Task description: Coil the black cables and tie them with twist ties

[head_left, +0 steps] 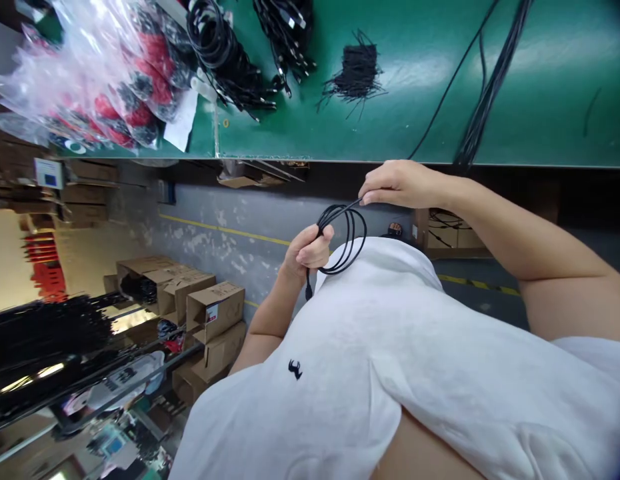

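Observation:
My left hand is closed around a loosely coiled black cable, whose loops stick out to the right of the fingers. A connector end hangs below that hand. Up and to the right, my right hand pinches a length of the same cable between thumb and fingers. From behind the right hand, a black strand runs up over the green table. Both hands are in front of the table's near edge, close to my white shirt.
On the table lie bundled black cables, more cables with plugs, a pile of short black ties and long loose cables. Plastic bags with red and black items crowd the left end. Cardboard boxes stand on the floor.

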Motion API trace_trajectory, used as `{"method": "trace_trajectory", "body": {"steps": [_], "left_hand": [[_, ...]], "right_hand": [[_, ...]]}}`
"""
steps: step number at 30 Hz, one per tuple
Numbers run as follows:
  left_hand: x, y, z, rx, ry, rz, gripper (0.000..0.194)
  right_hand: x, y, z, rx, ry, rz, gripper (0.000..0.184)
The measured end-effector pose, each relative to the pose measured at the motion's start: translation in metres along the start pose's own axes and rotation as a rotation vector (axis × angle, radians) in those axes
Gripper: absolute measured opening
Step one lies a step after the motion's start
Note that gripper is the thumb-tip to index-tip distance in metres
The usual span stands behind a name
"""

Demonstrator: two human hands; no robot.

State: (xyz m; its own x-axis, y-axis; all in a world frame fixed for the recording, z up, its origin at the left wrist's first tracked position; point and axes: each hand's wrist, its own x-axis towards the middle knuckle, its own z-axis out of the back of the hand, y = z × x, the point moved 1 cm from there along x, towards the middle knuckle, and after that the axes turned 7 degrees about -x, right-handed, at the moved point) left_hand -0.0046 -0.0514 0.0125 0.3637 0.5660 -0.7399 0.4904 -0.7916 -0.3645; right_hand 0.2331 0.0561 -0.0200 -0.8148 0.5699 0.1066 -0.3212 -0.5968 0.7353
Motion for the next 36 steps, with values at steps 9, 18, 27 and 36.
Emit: {"method": "trace_trajectory", "body": {"steps": [9, 18, 27, 36], "left_hand": [[-0.005, 0.006, -0.004, 0.076, 0.091, 0.087, 0.037], [-0.028, -0.027, 0.016, -0.102, -0.117, -0.490, 0.032], [0.018, 0.002, 0.001, 0.303, 0.031, -0.230, 0.036], [0.015, 0.004, 0.004, 0.312, 0.195, -0.022, 0.047]], "right_hand": [[0.004, -0.003, -0.007, -0.026, 0.016, 0.044, 0.039], [-0.091, -0.103, -0.004, -0.476, 0.068, -0.375, 0.033], [-0.026, 0.059, -0.038, -0.250, 0.174, 0.226, 0.046], [-0.026, 0.000, 0.006, -0.086, 0.155, -0.009, 0.040]]}}
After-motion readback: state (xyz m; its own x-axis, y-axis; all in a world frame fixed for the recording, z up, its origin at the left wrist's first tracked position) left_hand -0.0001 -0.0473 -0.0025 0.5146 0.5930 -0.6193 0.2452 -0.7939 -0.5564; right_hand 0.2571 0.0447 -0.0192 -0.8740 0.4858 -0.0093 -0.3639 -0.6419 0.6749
